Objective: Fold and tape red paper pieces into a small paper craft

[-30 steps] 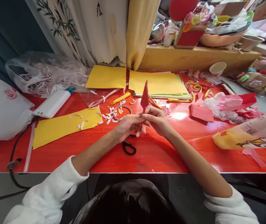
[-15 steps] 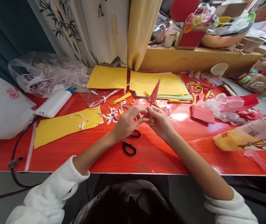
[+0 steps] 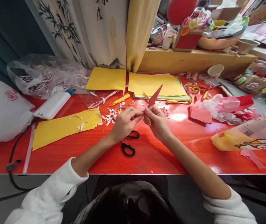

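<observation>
Over the middle of the table my right hand (image 3: 156, 122) pinches a narrow, pointed piece of folded red paper (image 3: 155, 95), its tip slanting up and to the right. The fingertips of my left hand (image 3: 125, 123) are pressed together at the paper's lower end, touching or nearly touching the right fingers. Their exact grip there is partly covered. Black-handled scissors (image 3: 128, 150) lie beneath my hands, blades hidden under the left one. White paper scraps (image 3: 109, 115) and a roll of clear tape (image 3: 117, 111) are just beyond my left hand.
Yellow sheets (image 3: 157, 83) are stacked at the back, with yellow strips (image 3: 60, 129) at left. To the right lie red paper squares (image 3: 200, 114), crumpled tissue (image 3: 223, 105) and a drink cup (image 3: 245, 133) on its side. A white bag (image 3: 4, 109) sits far left.
The red paper has tilted further to the right and its tip is lower. My left fingers have closed into a tighter pinch. The view has shifted slightly.
</observation>
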The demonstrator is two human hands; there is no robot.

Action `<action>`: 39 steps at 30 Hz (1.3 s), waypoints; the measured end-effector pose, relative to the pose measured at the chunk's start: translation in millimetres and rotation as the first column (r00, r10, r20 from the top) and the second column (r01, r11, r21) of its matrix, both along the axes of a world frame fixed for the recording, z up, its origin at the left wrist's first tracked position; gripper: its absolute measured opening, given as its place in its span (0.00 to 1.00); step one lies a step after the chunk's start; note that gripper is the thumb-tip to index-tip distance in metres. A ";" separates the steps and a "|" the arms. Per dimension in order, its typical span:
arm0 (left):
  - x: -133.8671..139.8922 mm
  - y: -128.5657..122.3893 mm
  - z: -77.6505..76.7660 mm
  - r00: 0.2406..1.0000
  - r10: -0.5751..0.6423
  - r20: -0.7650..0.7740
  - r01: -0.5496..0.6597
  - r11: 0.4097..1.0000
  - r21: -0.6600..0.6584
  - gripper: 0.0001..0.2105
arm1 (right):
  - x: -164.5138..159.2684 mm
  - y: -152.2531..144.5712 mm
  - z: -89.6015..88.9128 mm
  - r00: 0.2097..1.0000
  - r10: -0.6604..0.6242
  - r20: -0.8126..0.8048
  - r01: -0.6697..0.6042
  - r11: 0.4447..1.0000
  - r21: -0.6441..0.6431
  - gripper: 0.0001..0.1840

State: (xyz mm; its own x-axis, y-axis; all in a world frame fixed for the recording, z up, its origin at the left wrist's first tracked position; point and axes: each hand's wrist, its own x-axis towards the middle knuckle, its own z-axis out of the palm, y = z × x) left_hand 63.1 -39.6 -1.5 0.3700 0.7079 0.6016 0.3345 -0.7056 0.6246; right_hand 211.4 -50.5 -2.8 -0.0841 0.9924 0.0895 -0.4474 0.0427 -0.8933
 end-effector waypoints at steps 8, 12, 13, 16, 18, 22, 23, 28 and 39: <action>-12.8 8.9 -5.5 0.922 0.154 -0.356 0.096 0.798 0.594 0.08 | -1.4 -4.2 -0.1 0.991 0.132 0.037 -0.128 0.989 -0.078 0.17; -20.3 16.1 -0.8 0.880 0.256 -0.400 0.130 0.680 0.722 0.06 | -1.3 -2.7 1.7 0.985 0.169 0.015 -0.167 0.980 -0.112 0.16; -20.7 17.3 1.0 0.898 0.285 -0.334 0.029 0.720 0.693 0.06 | -1.0 -1.7 2.1 0.991 0.135 -0.002 -0.134 0.985 -0.109 0.15; -18.4 17.5 7.1 0.927 0.370 -0.057 -0.335 0.888 0.316 0.13 | 1.2 2.1 2.0 0.999 -0.014 -0.045 0.010 0.995 -0.102 0.11; -15.0 14.6 11.2 0.940 0.342 0.015 -0.338 0.934 -0.110 0.18 | 2.4 4.0 0.6 0.994 -0.108 -0.019 0.106 0.993 -0.060 0.10; -7.1 7.2 14.5 0.996 0.044 0.084 0.028 0.710 -0.704 0.28 | 0.3 3.9 -4.8 0.968 -0.215 0.126 0.201 0.973 0.114 0.08; -5.5 6.1 14.3 0.989 0.018 0.146 0.096 0.672 -0.734 0.27 | -1.1 3.3 -6.5 0.963 -0.210 0.168 0.185 0.971 0.153 0.08; -2.9 4.3 11.9 0.945 0.088 0.316 0.196 0.621 -0.759 0.14 | -4.5 2.5 -14.7 0.931 -0.147 0.334 0.068 0.969 0.238 0.10; 1.1 4.0 0.0 0.981 0.120 0.151 -0.003 0.791 -0.612 0.13 | -1.9 6.6 -22.8 0.914 -0.056 0.403 0.016 0.995 0.101 0.17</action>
State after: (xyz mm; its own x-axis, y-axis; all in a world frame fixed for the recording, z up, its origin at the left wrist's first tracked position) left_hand 64.2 -35.6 -1.5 0.2449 0.9654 0.0894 0.2092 -0.1426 0.9674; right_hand 209.6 -43.9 -25.6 -0.0968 0.9843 0.1477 -0.0451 0.1439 -0.9886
